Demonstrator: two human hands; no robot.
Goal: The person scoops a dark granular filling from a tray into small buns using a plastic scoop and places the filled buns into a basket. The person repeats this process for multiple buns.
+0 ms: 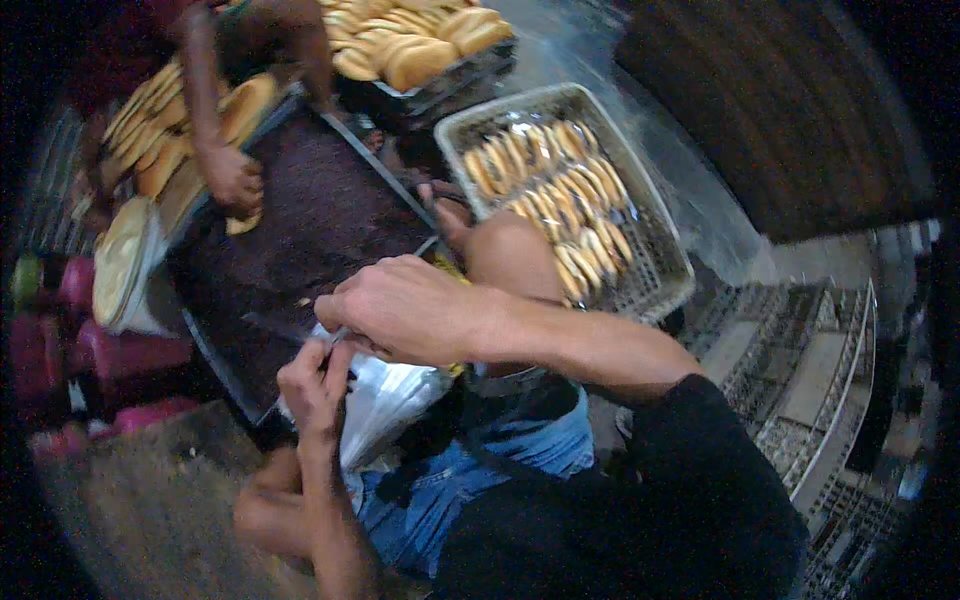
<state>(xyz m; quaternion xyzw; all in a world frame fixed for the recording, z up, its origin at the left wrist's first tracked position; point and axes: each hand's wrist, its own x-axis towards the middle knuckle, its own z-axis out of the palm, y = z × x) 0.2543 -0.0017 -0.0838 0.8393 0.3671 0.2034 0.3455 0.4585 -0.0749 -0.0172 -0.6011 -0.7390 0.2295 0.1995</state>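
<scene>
Centrally, just near of the dark baking tray, a clear plastic bag (385, 400) hangs crumpled and glossy, its thin film catching pale highlights, its mouth gathered up toward the two hands while the body sags down over the person's lap in blue denim. What it contains cannot be made out. The right hand (400, 305) comes in from the right with the forearm bare below a black sleeve; its fingers are curled tight, pinching the upper edge of the bag. The left hand (312, 385) rises from the near left, fingers drawn together and nipping the same gathered edge just below the right hand, so the two hands almost touch. Beyond them lies the large dark baking tray (320, 215), its surface brownish and mostly bare. At its far left edge another person's hand (232, 178) rests on a golden bun, with rows of buns (150, 130) stacked behind it. To the far right sits a grey mesh basket (655, 275) holding rows of packed buns (555, 195), and farther off another tray carries browned bread loaves (415, 45). Pink plastic containers (120, 355) stand at the left, and wire racks (810, 390) at the right.
</scene>
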